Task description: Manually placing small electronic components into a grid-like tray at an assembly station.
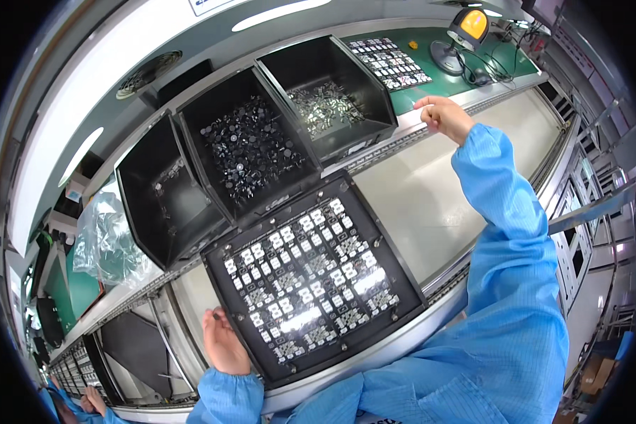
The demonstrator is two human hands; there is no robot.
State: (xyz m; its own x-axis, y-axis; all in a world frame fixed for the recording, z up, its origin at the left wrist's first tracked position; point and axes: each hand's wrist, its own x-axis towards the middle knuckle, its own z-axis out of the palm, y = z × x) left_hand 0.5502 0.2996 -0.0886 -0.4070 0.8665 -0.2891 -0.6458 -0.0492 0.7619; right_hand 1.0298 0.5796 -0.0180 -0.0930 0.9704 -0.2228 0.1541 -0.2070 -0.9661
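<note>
A black fixture tray holding a panel of small circuit boards lies before me on the conveyor. Beside the tray's left edge, my left hand is turned palm up, its fingers curled around a small dark part. My right hand reaches far to the right, past the bins and over the front edge of the green mat. Its fingers are pinched together; whatever they may hold is too small to make out.
Three black bins stand behind the tray: the left bin with few parts, the middle with dark round parts, the right with shiny metal pieces. Another board panel and a yellow-black scanner sit on the green mat. Plastic bag left; another person's hands lower left.
</note>
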